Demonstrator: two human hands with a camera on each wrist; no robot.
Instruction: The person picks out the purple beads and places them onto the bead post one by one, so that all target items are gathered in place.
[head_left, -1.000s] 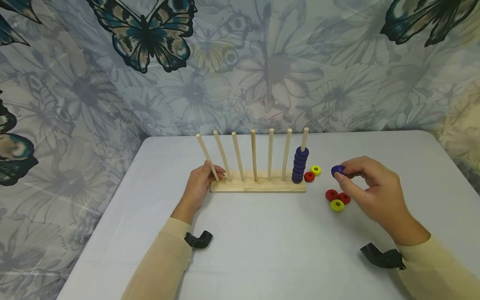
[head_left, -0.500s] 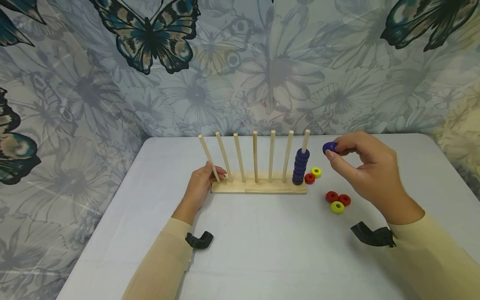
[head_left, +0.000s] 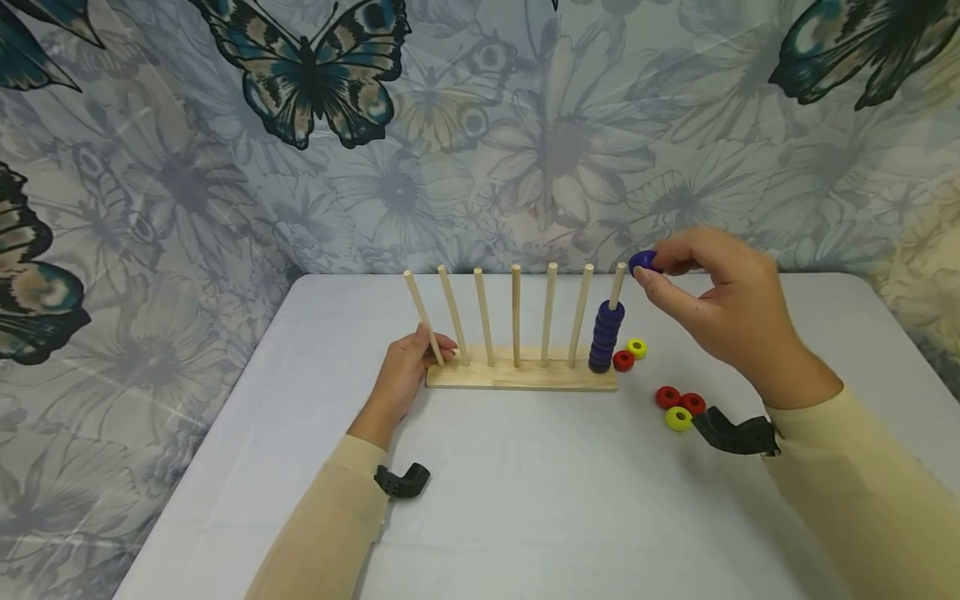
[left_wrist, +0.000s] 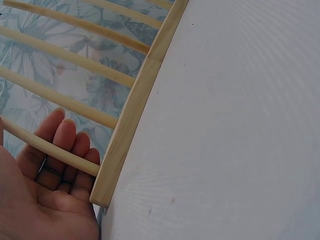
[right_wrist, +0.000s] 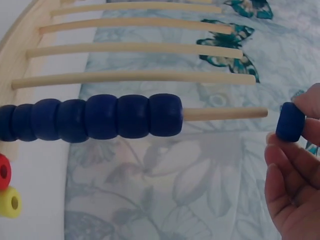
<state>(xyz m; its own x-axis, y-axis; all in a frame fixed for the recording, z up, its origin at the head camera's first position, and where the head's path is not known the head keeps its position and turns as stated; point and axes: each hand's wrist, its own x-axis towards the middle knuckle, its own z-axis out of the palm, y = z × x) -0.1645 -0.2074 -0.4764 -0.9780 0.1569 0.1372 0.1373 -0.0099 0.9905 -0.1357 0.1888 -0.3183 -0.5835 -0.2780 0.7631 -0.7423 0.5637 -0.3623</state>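
Observation:
A wooden stand [head_left: 525,380] with a row of upright pegs rests on the white table. My left hand [head_left: 399,373] holds it at the left end, its fingers curled behind the leftmost peg [left_wrist: 55,151]. Several dark blue beads [right_wrist: 101,117] are stacked on the rightmost peg [head_left: 617,287], whose upper part is bare. Between thumb and fingertips, my right hand [head_left: 723,308] pinches another blue bead [right_wrist: 290,122]. That bead is just off the tip of the rightmost peg, apart from it in the right wrist view. The other pegs carry no beads.
Right of the stand lie a red bead [head_left: 623,361] and a yellow bead [head_left: 637,348]. Nearer the front are two red beads [head_left: 667,397] and a yellow bead [head_left: 678,419], close to the right wrist's black mount [head_left: 735,432]. A butterfly-patterned backdrop [head_left: 450,167] stands behind the table.
My right hand has risen and moved left with the blue bead, from above the loose beads to the top of the rightmost peg. The left hand keeps its place on the stand.

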